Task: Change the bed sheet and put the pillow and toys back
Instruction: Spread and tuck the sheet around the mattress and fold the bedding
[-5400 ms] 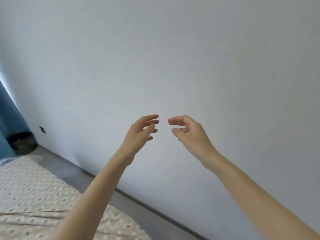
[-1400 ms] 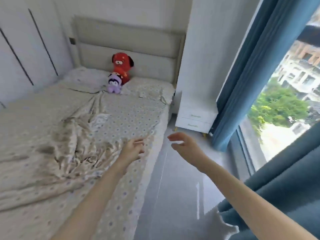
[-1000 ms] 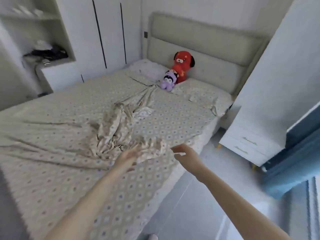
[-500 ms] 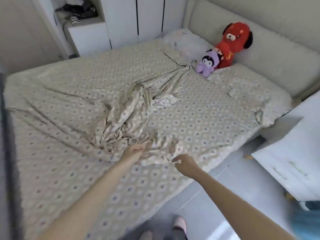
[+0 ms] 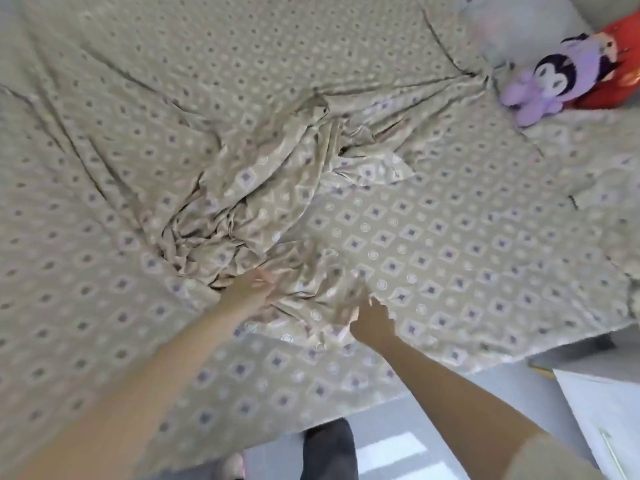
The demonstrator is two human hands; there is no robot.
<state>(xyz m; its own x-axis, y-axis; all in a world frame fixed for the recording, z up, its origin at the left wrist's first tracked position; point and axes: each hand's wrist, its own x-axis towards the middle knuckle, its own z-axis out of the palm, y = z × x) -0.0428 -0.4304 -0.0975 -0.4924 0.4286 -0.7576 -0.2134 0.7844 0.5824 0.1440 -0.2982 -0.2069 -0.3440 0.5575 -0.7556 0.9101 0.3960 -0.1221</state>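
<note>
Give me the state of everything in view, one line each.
sheet: spread over the bed, bunched in the middle.
purple toy: at the head end, against the red toy.
red toy: behind it, mostly out of frame.
pillow: flat at the head end, blurred.
left grip: on the bunched folds, hold unclear.
right grip: touching a fold, hold unclear.

The bed (image 5: 460,358) carries a beige diamond-patterned sheet (image 5: 433,244), bunched into a crumpled heap (image 5: 263,192) mid-bed. At the far right, a purple plush toy (image 5: 550,84) lies against a red plush toy (image 5: 614,34), beside a pillow (image 5: 519,19).
</note>
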